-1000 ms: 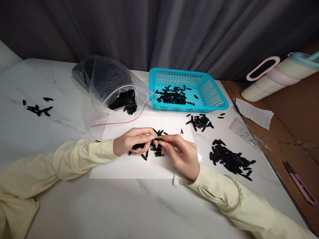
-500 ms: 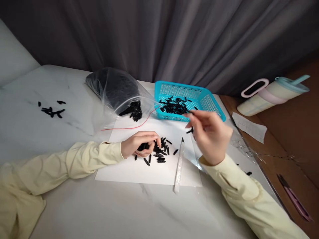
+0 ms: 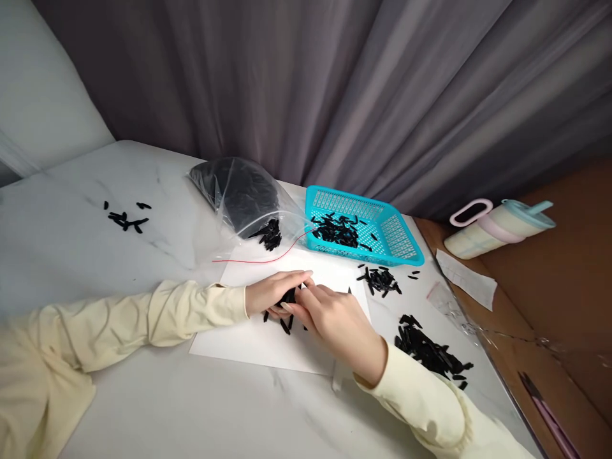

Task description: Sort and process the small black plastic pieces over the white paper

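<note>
— Black pieces [image 3: 285, 310] lie in a small heap on the white sheet [image 3: 248, 338], at the middle of the marble table [image 3: 157, 408]. What else is there, from the biggest down?

— The table carries everything. Behind it hangs a grey curtain [image 3: 335, 89]. At the sheet's far edge lies a clear bag [image 3: 239, 194] with more black pieces spilling from its mouth, and just right of it a blue basket [image 3: 377, 223] with a heap inside. A pale bottle [image 3: 497, 226] lies on the brown surface to the right.

— And the hands?

— The left hand [image 3: 275, 293] is cupped over the heap, fingers curled on some pieces. The right hand [image 3: 335, 319] meets it from the right, fingertips at the same heap; whether they pinch a piece cannot be told, since the hand hides them.

— Other heaps?

— A long one [image 3: 430, 350] right of the right sleeve, a smaller one [image 3: 380, 280] just before the basket, and a few stray pieces [image 3: 125, 218] far to the left, well apart from the rest.
</note>
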Demonstrator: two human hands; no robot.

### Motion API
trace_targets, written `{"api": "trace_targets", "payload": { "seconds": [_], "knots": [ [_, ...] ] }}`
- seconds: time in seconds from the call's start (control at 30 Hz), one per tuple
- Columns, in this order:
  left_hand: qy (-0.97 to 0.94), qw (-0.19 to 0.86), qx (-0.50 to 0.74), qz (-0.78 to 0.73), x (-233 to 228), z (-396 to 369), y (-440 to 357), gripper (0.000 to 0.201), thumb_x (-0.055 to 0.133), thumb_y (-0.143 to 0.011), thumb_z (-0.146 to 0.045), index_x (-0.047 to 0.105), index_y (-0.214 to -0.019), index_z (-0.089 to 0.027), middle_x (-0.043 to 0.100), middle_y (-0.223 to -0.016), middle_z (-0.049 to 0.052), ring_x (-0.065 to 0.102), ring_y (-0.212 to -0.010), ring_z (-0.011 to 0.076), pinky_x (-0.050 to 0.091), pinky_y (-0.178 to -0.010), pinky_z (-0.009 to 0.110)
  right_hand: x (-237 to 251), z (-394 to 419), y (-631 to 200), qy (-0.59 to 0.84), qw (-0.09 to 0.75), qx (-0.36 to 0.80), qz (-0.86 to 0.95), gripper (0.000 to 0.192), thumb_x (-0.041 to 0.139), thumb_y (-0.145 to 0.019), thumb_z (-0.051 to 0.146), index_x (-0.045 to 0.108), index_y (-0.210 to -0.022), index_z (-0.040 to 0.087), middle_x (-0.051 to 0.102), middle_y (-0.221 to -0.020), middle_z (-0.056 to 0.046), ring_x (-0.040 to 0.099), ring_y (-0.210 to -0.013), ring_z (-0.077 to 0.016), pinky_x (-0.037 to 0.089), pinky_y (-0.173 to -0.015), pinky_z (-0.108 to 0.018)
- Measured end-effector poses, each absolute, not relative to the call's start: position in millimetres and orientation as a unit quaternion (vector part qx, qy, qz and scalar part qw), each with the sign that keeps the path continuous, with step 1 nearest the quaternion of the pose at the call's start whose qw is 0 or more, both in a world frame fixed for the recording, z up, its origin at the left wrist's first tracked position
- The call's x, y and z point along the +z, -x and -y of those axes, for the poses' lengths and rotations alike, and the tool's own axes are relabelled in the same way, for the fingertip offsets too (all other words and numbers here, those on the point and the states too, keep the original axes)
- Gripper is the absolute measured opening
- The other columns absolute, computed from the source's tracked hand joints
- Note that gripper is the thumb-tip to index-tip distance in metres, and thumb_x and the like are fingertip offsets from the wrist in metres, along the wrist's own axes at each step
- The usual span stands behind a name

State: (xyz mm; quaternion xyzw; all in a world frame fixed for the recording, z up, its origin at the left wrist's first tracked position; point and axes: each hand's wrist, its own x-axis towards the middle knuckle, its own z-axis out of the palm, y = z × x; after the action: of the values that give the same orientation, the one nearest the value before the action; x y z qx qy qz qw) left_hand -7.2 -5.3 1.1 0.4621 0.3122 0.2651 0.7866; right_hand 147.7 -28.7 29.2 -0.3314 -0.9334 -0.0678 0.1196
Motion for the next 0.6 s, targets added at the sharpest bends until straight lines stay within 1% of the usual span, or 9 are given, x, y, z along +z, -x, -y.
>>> {"api": "trace_targets", "payload": {
  "seconds": [0.07, 0.13, 0.23, 0.3, 0.4, 0.5, 0.6],
  "knots": [
    [-0.470, 0.791, 0.252, -0.300, -1, 6, 6, 0.036, 0.046, -0.083, -0.055, 0.043, -0.081, -0.019, 0.027, -0.038, -0.011, 0.017, -0.030, 0.0040, 0.010, -0.032, 0.018, 20, 28, -148, 0.312, 0.123, -0.103, 0.937, 0.040, 0.026, -0.098, 0.030, 0.054, -0.074, 0.014, 0.060, -0.064, -0.006, 0.057, -0.055, -0.0176, 0.026, -0.042, -0.028],
    [-0.478, 0.791, 0.248, -0.292, -4, 7, 5, 0.038, 0.050, -0.080, -0.056, 0.040, -0.079, -0.019, 0.030, -0.040, -0.011, 0.018, -0.031, 0.0035, 0.010, -0.033, 0.019, 15, 27, -150, 0.285, 0.136, -0.119, 0.941, 0.038, 0.025, -0.097, 0.021, 0.052, -0.072, 0.015, 0.059, -0.062, -0.006, 0.056, -0.055, -0.0178, 0.027, -0.043, -0.028],
    [-0.510, 0.774, 0.243, -0.286, -7, 7, 4, 0.042, 0.052, -0.077, -0.059, 0.042, -0.078, -0.018, 0.032, -0.042, -0.011, 0.020, -0.032, 0.0031, 0.013, -0.032, 0.019, 11, 30, -157, 0.275, 0.163, -0.082, 0.944, 0.035, 0.023, -0.097, 0.018, 0.048, -0.071, 0.017, 0.056, -0.060, -0.004, 0.053, -0.052, -0.0165, 0.028, -0.044, -0.028],
    [-0.530, 0.762, 0.235, -0.288, -8, 6, 5, 0.041, 0.051, -0.078, -0.058, 0.045, -0.081, -0.017, 0.033, -0.041, -0.011, 0.020, -0.031, 0.0032, 0.014, -0.032, 0.018, 9, 34, -163, 0.303, 0.188, 0.004, 0.934, 0.033, 0.024, -0.097, 0.020, 0.045, -0.072, 0.018, 0.054, -0.059, -0.001, 0.048, -0.046, -0.0138, 0.027, -0.043, -0.027],
    [-0.548, 0.747, 0.228, -0.299, -7, 5, 6, 0.038, 0.048, -0.081, -0.055, 0.047, -0.084, -0.016, 0.034, -0.041, -0.011, 0.020, -0.031, 0.0036, 0.017, -0.032, 0.018, 8, 40, -172, 0.397, 0.235, 0.199, 0.865, 0.033, 0.025, -0.097, 0.028, 0.040, -0.069, 0.020, 0.047, -0.053, 0.003, 0.041, -0.042, -0.0106, 0.030, -0.043, -0.024],
    [-0.574, 0.723, 0.222, -0.315, -6, 5, 6, 0.039, 0.044, -0.083, -0.054, 0.048, -0.078, -0.015, 0.034, -0.040, -0.011, 0.022, -0.031, 0.0038, 0.019, -0.031, 0.018, 5, 44, -175, 0.469, 0.259, 0.394, 0.747, 0.037, 0.027, -0.096, 0.039, 0.040, -0.067, 0.021, 0.042, -0.049, 0.005, 0.040, -0.041, -0.0093, 0.034, -0.044, -0.022],
    [-0.591, 0.713, 0.204, -0.319, -6, 5, 6, 0.042, 0.040, -0.085, -0.052, 0.051, -0.074, -0.014, 0.033, -0.039, -0.010, 0.022, -0.031, 0.0039, 0.019, -0.032, 0.019, 0, 46, -175, 0.490, 0.283, 0.512, 0.647, 0.039, 0.029, -0.093, 0.048, 0.042, -0.069, 0.020, 0.043, -0.048, 0.006, 0.040, -0.038, -0.0084, 0.033, -0.041, -0.021]
  ]
}}
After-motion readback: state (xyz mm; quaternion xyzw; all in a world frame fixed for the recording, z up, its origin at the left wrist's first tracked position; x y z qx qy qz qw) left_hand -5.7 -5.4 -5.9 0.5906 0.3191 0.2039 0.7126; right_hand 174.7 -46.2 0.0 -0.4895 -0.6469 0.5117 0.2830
